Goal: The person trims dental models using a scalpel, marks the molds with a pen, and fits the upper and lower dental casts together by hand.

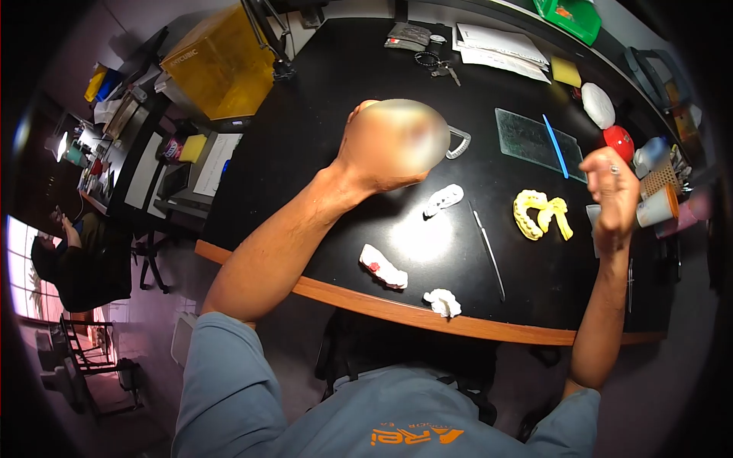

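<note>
My left hand (393, 146) is over the middle of the black table, its fingers lost in a blurred patch. Beside it a grey D-shaped frame (458, 143) shows; whether the hand grips it I cannot tell. My right hand (612, 195) is raised at the right with its fingers curled in. A small shiny spot shows at its fingers, too small to name. Nearby lie a yellow dental cast (529, 215) and a glass slab (527, 141) with a blue stick (556, 145). White dental pieces (443, 200) and a thin metal tool (489, 252) lie between my arms.
A white piece with a red patch (383, 267) and a crumpled white lump (443, 302) are near the wooden table edge (366, 305). Papers (500, 49), keys (445, 71), a red ball-like object (618, 143) and pots (658, 206) line the back and right. Another person (80, 256) sits far left.
</note>
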The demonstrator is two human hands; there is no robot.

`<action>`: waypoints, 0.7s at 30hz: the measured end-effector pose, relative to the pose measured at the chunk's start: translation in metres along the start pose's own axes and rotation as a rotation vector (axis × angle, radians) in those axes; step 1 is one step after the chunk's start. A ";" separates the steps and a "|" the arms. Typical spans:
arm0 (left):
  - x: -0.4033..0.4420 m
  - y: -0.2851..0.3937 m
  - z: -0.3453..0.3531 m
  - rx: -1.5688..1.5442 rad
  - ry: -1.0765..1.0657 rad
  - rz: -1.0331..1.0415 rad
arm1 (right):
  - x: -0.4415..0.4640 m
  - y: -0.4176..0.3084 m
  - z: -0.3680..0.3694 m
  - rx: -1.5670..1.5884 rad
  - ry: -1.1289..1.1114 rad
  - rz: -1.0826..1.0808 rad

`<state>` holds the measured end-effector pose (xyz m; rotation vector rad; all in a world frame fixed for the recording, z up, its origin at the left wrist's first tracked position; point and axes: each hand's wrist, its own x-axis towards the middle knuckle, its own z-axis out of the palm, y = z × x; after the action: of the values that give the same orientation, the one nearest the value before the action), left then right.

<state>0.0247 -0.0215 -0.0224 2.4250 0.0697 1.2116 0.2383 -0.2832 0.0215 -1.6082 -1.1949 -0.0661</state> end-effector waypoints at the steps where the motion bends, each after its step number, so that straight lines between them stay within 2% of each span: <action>1: 0.000 0.001 0.000 -0.002 -0.008 0.003 | -0.001 -0.003 0.004 -0.075 -0.044 0.055; 5: 0.001 0.009 -0.003 0.015 -0.029 0.049 | -0.004 -0.004 0.010 -0.312 -0.108 0.149; 9: 0.001 0.012 -0.002 -0.009 -0.050 0.034 | -0.002 -0.015 -0.003 -0.340 -0.366 0.207; 13: -0.002 0.013 0.001 -0.022 -0.082 0.016 | -0.007 -0.009 -0.006 -0.317 -0.469 0.093; 16: -0.003 0.016 0.001 -0.026 -0.106 0.000 | -0.007 -0.014 -0.010 -0.380 -0.626 0.028; 17: -0.003 0.016 0.001 -0.025 -0.109 -0.003 | -0.008 -0.017 -0.008 -0.401 -0.653 0.079; 21: -0.003 0.015 0.000 0.000 -0.136 -0.006 | -0.013 -0.005 -0.002 -0.462 -0.664 0.019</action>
<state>0.0206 -0.0352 -0.0183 2.4980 0.0367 1.0406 0.2291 -0.2938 0.0182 -2.1361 -1.7599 0.2398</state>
